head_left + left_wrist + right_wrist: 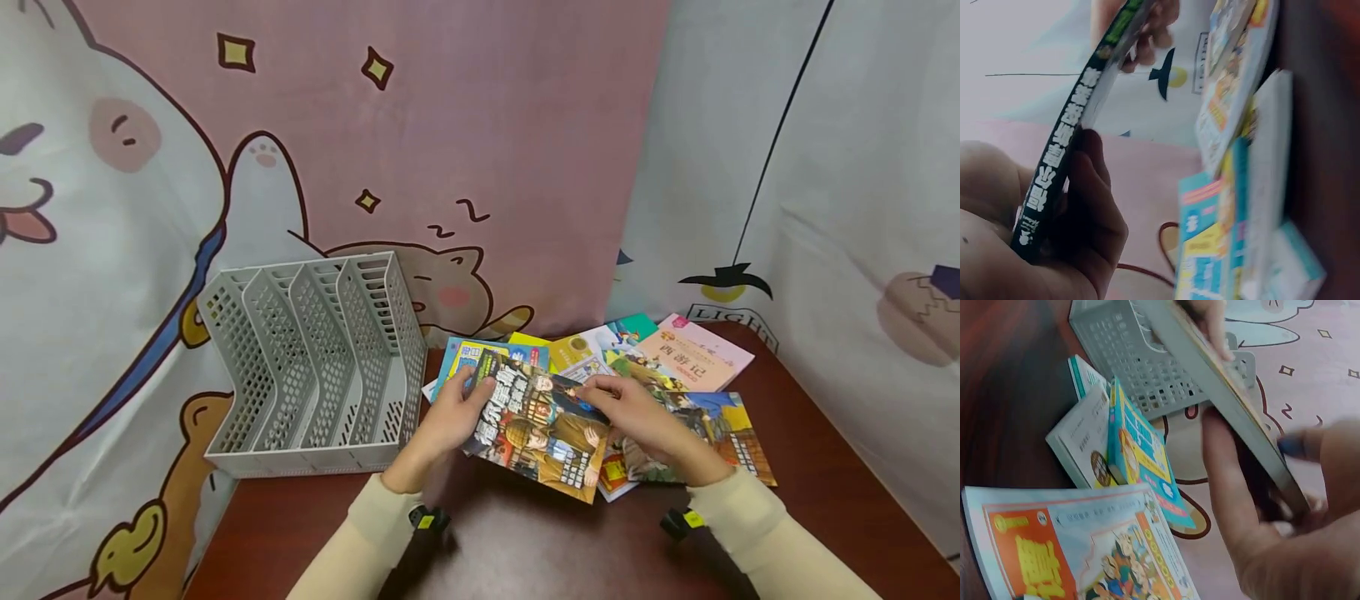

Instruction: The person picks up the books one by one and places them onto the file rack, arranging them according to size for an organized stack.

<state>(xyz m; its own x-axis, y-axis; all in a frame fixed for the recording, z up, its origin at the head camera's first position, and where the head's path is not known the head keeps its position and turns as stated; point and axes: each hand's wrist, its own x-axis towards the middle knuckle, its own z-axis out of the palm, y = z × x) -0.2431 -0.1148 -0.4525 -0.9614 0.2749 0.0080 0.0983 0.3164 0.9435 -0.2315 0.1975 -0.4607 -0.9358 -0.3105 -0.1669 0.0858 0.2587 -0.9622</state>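
Observation:
Both hands hold a book [542,425] with a dark illustrated cover and white lettering, raised in front of the pile of books. My left hand [448,412] grips its left end, thumb on the cover. Opposite it, my right hand [645,417] grips the upper right part, thumb on the cover and fingers behind. The book's black spine [1063,134] faces the left wrist camera, with the left fingers curled behind it. In the right wrist view the pale page edges [1229,406] lie between the right thumb and fingers.
A grey perforated file rack [315,462] with several slots stands at the left of the brown table [510,554]. Behind the hands lie several overlapping books, among them a pink one [716,354], a blue one [453,354] and a colourful one [750,437]. A patterned cloth [487,125] hangs behind.

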